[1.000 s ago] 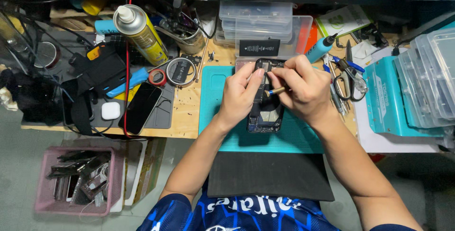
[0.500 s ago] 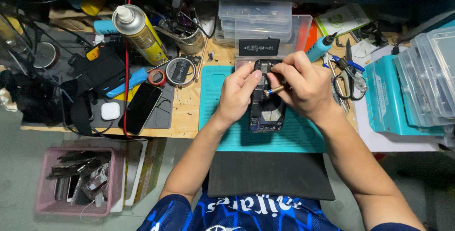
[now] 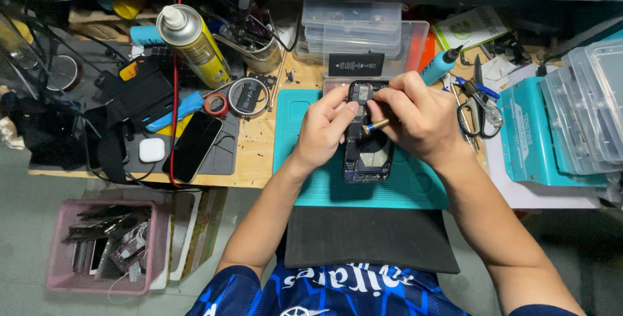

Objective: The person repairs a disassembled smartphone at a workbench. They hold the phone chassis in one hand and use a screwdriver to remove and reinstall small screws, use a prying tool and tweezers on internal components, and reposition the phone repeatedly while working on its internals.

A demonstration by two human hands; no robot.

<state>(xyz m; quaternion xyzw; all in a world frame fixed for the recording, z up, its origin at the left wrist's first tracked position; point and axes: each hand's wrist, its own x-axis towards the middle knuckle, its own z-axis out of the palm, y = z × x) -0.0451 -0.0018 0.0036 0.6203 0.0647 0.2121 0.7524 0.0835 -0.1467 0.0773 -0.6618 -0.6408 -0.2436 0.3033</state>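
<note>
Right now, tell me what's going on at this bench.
A person is bent over an opened phone lying on a teal mat. The left hand steadies the phone along its edge, fingers on its upper part. The right hand holds a small brass-tipped tool with its tip on the phone's exposed insides. Beside the mat lie a second dark phone, a yellow spray can, scissors and stacked clear plastic boxes.
</note>
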